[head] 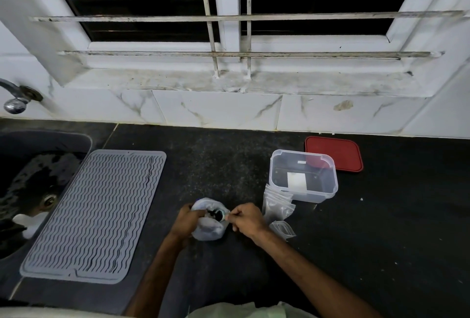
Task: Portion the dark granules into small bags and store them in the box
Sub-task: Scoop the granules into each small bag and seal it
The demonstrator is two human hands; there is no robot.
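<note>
- A grey ridged mat (94, 216) lies at the left on the dark surface (381, 216).
- Lower centre: the left grip (187, 222) clasps a white bag (208, 232); dark granules (215, 214) show in its mouth.
- The right grip (248, 218) pinches a small pale item (225, 216) there, too blurred to name.
- Right: small clear bags (277, 206) just beside an open clear box (305, 194), with a red lid (338, 152) behind it.

A whitish bag (207, 230) sits bunched, its mouth open on dark granules (215, 214). To its right, a sheaf of small clear bags (277, 203) rests against the front left corner of the open, upright clear box (309, 195); another small bag (282, 229) lies flat nearer. The red lid (338, 152) lies flat behind the box.
</note>
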